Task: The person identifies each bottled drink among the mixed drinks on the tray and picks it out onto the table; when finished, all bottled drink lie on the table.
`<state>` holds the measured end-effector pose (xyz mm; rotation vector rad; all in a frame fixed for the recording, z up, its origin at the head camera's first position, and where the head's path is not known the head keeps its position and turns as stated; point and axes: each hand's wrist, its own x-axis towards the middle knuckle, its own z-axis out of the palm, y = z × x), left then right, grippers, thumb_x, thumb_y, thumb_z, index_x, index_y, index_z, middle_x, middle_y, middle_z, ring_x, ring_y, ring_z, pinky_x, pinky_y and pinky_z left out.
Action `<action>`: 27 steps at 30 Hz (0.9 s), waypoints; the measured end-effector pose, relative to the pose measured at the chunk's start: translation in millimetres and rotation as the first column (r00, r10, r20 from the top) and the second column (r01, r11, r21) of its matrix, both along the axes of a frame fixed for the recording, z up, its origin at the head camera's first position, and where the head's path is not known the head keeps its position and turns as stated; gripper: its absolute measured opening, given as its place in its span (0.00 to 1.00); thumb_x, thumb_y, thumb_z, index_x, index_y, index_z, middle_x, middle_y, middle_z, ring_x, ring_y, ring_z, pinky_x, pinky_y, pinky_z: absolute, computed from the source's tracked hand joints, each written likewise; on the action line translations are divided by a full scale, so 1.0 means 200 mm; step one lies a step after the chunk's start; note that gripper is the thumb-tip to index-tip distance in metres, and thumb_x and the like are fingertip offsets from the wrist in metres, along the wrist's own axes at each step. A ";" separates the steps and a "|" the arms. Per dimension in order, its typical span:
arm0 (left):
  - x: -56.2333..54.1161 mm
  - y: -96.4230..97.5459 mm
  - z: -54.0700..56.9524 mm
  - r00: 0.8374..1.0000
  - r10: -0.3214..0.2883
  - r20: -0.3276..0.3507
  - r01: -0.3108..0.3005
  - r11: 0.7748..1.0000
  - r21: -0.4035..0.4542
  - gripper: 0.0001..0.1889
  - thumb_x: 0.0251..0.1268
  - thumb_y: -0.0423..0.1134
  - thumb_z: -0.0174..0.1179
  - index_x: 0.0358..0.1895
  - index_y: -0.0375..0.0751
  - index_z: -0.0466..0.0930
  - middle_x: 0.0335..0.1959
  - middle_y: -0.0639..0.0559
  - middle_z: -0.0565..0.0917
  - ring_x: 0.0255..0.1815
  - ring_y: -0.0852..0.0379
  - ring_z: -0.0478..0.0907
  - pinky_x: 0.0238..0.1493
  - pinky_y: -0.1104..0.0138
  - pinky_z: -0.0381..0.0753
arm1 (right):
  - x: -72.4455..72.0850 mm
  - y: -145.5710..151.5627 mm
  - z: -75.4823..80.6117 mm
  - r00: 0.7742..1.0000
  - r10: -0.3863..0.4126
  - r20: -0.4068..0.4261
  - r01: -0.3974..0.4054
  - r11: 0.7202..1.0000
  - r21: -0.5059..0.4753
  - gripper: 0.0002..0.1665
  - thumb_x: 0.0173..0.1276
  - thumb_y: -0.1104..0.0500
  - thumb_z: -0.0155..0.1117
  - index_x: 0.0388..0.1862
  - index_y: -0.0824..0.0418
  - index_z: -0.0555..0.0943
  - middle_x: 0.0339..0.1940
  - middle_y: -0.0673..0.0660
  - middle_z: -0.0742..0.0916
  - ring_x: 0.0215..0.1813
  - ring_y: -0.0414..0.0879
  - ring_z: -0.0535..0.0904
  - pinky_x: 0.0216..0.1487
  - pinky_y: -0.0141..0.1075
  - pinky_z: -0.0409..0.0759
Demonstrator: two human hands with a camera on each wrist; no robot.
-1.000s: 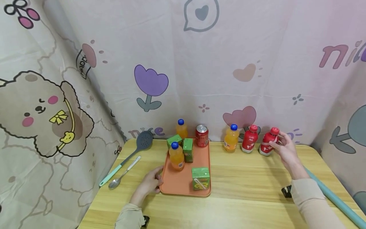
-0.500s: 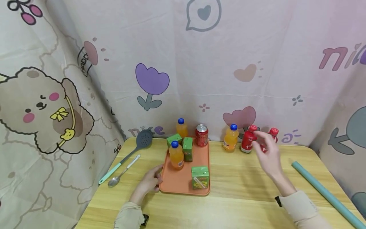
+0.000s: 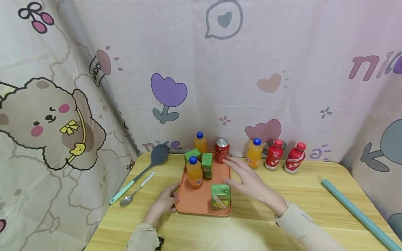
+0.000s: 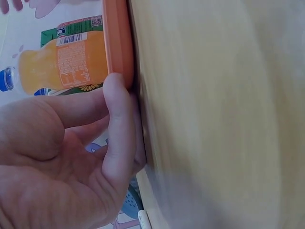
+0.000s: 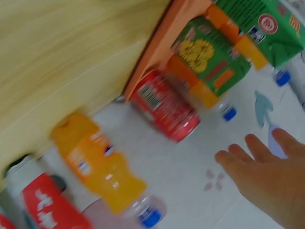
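Note:
My left hand point(image 3: 164, 200) holds the left edge of the orange tray point(image 3: 194, 202); in the left wrist view a fingertip point(image 4: 114, 83) lies against its rim. On the tray stand a front orange juice bottle point(image 3: 194, 174), a back orange juice bottle point(image 3: 200, 142), a red soda can point(image 3: 222, 150) and several green juice boxes, one of them a juice box point(image 3: 220, 197) near the front right corner. My right hand point(image 3: 249, 181), fingers spread and holding nothing, is above the tray's right side. In the right wrist view this hand point(image 5: 271, 174) appears apart from the can.
Right of the tray along the back stand another orange juice bottle point(image 3: 254, 154) and two red bottles, a left one point(image 3: 274, 155) and a right one point(image 3: 295, 158). A slotted turner point(image 3: 158, 156) and a spoon point(image 3: 127, 199) lie left. A teal rod point(image 3: 355, 207) lies right.
My right hand has let go of the right red bottle and moved left, past the other bottles, to above the tray. My left hand has stayed at the tray's edge.

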<state>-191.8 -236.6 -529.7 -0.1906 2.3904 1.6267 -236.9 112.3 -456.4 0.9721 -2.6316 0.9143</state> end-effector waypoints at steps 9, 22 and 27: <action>0.00 0.00 0.01 1.000 -0.016 0.001 0.016 1.000 0.007 0.35 0.69 0.18 0.54 0.80 0.33 0.63 0.37 0.46 0.71 0.26 0.55 0.68 0.22 0.68 0.74 | -0.01 -0.22 0.00 0.986 0.074 0.149 -0.096 0.984 0.150 0.48 0.73 0.36 0.67 0.85 0.51 0.63 0.87 0.60 0.62 0.88 0.67 0.51 0.83 0.70 0.56; 0.01 0.00 -0.01 1.000 -0.006 -0.003 0.006 1.000 -0.030 0.34 0.72 0.19 0.53 0.81 0.34 0.62 0.37 0.46 0.71 0.25 0.55 0.69 0.22 0.68 0.75 | -0.11 -0.49 0.02 0.975 -0.011 0.222 -0.047 0.966 0.254 0.49 0.77 0.33 0.60 0.88 0.45 0.55 0.89 0.61 0.57 0.88 0.71 0.42 0.84 0.70 0.51; 0.00 0.00 0.00 1.000 0.000 -0.009 0.000 1.000 -0.030 0.34 0.71 0.18 0.53 0.80 0.33 0.63 0.37 0.46 0.71 0.26 0.55 0.70 0.22 0.68 0.75 | -0.15 -0.53 0.02 0.975 -0.034 0.221 -0.019 0.973 0.230 0.47 0.76 0.33 0.61 0.86 0.48 0.62 0.88 0.60 0.59 0.88 0.71 0.43 0.83 0.71 0.52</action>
